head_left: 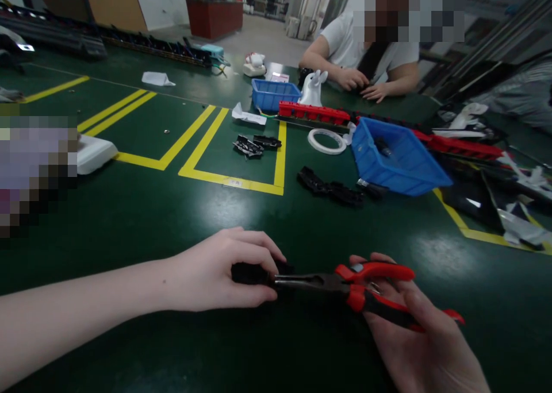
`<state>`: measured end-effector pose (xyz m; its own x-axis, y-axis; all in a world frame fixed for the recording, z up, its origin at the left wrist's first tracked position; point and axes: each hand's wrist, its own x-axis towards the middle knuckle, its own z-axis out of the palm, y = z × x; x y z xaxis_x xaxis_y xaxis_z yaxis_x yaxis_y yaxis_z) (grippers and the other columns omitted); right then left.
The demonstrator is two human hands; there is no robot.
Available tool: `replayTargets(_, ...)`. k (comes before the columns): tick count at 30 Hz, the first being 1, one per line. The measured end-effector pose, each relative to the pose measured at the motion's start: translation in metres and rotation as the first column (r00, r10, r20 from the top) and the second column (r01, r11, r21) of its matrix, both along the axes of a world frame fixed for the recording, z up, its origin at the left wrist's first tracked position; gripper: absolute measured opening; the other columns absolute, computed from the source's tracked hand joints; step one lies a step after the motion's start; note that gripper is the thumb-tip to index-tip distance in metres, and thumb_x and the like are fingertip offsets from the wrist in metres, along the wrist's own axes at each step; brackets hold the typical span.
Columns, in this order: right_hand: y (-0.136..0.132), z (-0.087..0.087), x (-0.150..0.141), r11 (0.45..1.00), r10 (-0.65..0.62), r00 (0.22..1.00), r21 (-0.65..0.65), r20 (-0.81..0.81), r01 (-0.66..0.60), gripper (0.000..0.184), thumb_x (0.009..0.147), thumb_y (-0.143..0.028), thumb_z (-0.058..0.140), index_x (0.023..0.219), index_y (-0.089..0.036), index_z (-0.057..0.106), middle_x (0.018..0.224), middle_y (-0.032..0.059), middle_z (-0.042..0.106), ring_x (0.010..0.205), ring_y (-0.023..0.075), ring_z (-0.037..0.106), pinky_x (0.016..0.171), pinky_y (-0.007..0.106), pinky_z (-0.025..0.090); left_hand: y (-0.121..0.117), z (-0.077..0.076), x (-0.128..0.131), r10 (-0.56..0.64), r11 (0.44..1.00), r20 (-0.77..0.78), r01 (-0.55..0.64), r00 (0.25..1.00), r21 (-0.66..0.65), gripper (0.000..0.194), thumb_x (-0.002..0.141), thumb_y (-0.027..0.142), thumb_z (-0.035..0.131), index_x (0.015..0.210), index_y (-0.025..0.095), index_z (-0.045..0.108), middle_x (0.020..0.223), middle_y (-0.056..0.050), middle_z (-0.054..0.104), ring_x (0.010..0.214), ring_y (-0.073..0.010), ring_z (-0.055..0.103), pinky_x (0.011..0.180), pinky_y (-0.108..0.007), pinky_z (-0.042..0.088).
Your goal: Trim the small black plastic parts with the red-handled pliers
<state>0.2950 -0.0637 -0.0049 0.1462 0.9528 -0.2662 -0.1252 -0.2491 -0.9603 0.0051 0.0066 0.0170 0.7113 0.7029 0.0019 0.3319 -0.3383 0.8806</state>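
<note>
My left hand [241,269] is closed around a small black part [250,273] on the green table; most of that part is hidden by my fingers. In my right hand [414,324] lies a pair of needle-nose pliers [332,282] with red and black handles. The pliers point left, and their tips meet the black part beside my left fingertips. Whether the jaws grip it I cannot tell. Farther up the table are black plastic parts [330,187], and another small cluster of black pieces [250,146] rests inside a yellow taped outline.
A blue bin [397,157] with dark items stands at right, with a roll of white tape [326,142] beside it. Behind are a smaller blue bin [273,96] and a red strip [314,112]. A person in a white shirt [340,42] sits opposite, hands on the table.
</note>
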Motion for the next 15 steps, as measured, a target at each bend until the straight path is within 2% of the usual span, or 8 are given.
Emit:
replayTargets(7,0.0,0.003,-0.013,0.997,-0.077,0.997,0.029,0.0,0.077,0.032,0.09,-0.051,0.057,0.114,-0.035,0.069,0.125,0.0062,0.07,0.117,0.0361,0.064,0.094,0.058,0.057,0.001,0.001,-0.001,-0.011,1.0,-0.006,0.011,1.0,0.003,0.008,0.088,0.027,0.069,0.092,0.022,0.074,0.122,-0.003,0.068,0.107,-0.0204,0.066,0.1,-0.035,0.049)
replayTargets(11,0.0,0.003,-0.008,0.999,-0.039,0.999,0.005,0.018,0.039,0.03,0.092,-0.048,0.055,0.117,-0.036,0.068,0.13,0.0052,0.067,0.123,0.0363,0.06,0.1,0.06,0.053,0.001,0.0,-0.001,-0.005,1.0,0.019,0.005,1.0,-0.013,0.007,0.088,0.024,0.069,0.092,0.021,0.073,0.122,-0.002,0.068,0.108,-0.0198,0.066,0.101,-0.035,0.048)
replayTargets(15,0.001,0.004,-0.008,0.998,-0.063,0.998,0.0,-0.023,0.063,0.029,0.089,-0.046,0.059,0.115,-0.036,0.069,0.131,0.0057,0.067,0.126,0.0367,0.057,0.103,0.059,0.051,0.001,0.0,-0.001,-0.003,1.0,0.03,0.004,1.0,-0.014,0.007,0.087,0.025,0.069,0.092,0.021,0.073,0.121,-0.003,0.068,0.107,-0.02,0.066,0.1,-0.034,0.049)
